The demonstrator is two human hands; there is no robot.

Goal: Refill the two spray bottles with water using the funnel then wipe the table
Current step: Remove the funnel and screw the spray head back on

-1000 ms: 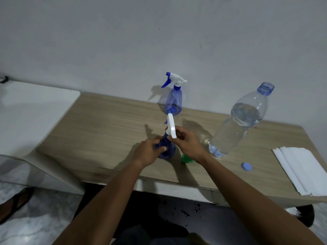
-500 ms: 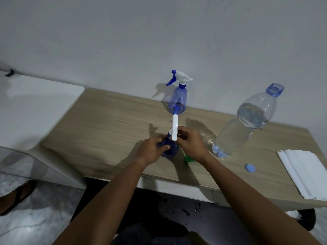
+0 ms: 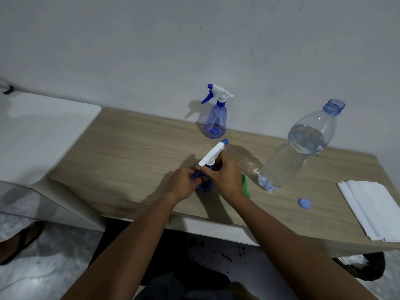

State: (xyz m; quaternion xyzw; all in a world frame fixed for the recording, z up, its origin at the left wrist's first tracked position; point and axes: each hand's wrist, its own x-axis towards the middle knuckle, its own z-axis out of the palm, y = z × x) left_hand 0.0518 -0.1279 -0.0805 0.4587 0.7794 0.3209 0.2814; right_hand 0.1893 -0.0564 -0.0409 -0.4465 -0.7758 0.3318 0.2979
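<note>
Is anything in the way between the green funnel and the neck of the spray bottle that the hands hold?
Yes. The white spray head is on the near spray bottle, covering its neck, and the right hand, gripping that head, lies between the bottle and the funnel.

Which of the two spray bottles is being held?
The near spray bottle, gripped by the left hand and right hand; the far spray bottle stands untouched.

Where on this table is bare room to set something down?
Widest bare wood: left half of the table, between the white surface and the left hand. Smaller patch: between water bottle and folded white sheets, behind the blue cap. Crowded: held spray bottle, green funnel, right hand.
</note>
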